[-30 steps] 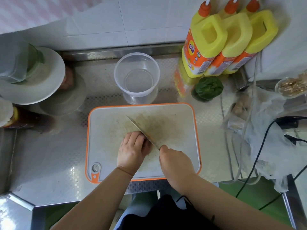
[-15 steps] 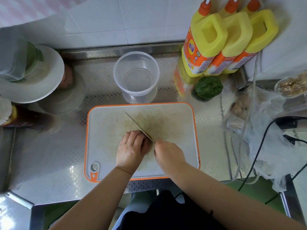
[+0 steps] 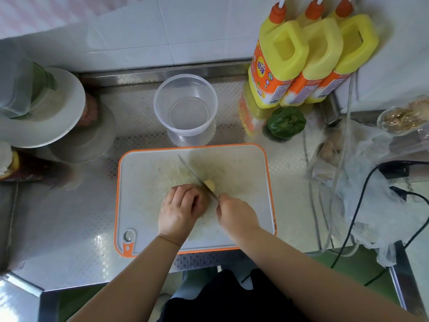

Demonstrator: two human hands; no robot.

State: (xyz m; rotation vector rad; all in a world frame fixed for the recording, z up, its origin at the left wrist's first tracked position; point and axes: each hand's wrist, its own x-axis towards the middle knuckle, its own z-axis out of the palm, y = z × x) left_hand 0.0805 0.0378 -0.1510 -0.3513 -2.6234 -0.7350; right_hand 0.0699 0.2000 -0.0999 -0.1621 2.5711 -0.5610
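Observation:
A white cutting board with an orange rim (image 3: 241, 163) lies on the steel counter. My left hand (image 3: 180, 209) curls over a small brownish food item on the board, which it mostly hides. My right hand (image 3: 236, 216) grips the handle of a knife (image 3: 197, 176), whose blade runs up and to the left, right against my left fingers. A pale yellow cut piece (image 3: 210, 184) lies just right of the blade.
An empty clear plastic tub (image 3: 185, 105) stands behind the board. Three yellow bottles (image 3: 301, 63) and a green pepper (image 3: 286, 122) are at the back right. White plates (image 3: 58, 117) sit at the left. Plastic bags and black cables (image 3: 362, 196) lie at the right.
The knife has come down through the item, and a pale yellow piece now lies to the right of the blade. Both hands stayed nearly in place.

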